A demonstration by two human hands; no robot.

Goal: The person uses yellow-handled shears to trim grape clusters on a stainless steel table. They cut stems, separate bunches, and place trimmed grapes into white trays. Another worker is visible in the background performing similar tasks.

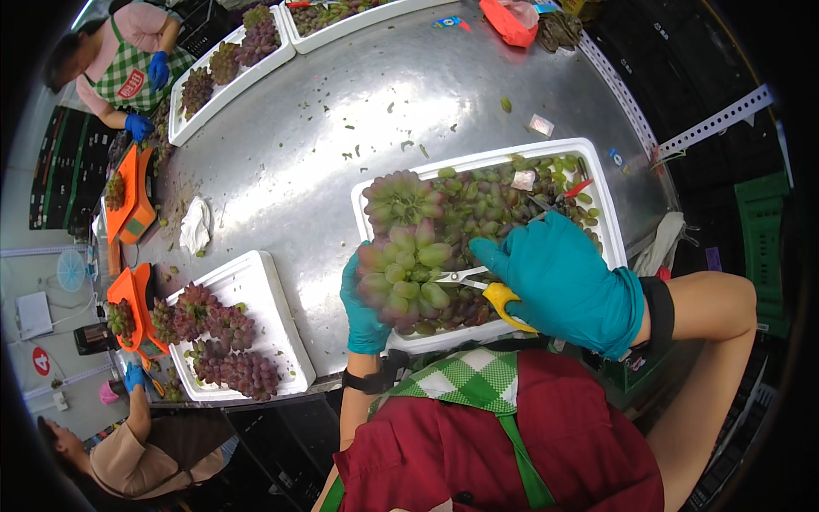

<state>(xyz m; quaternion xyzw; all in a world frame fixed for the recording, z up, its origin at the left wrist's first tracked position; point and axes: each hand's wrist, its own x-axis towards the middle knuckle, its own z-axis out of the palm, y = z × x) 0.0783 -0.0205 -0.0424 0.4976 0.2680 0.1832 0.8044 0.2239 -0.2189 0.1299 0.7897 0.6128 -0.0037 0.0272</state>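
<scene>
My gloved left hand (365, 313) holds a bunch of pale green and pink grapes (404, 272) over the near left side of a white foam tray (489, 157). In my right hand (553, 281), also in a teal glove, is a pair of small scissors (505, 306) with yellow handles. Their metal blades point left and reach the bunch's middle; whether they touch a stem I cannot tell. Another grape bunch (402, 200) lies at the tray's far left corner. Loose grapes (480, 198) cover much of the tray, with a red-handled tool (578, 188) among them.
On the steel table (307, 166), a foam tray (291, 352) of purple bunches stands left. Beyond it are orange scales (131, 192), a white cloth (195, 225) and two co-workers. More grape trays (240, 77) stand at the back. A red bag (512, 22) lies far right.
</scene>
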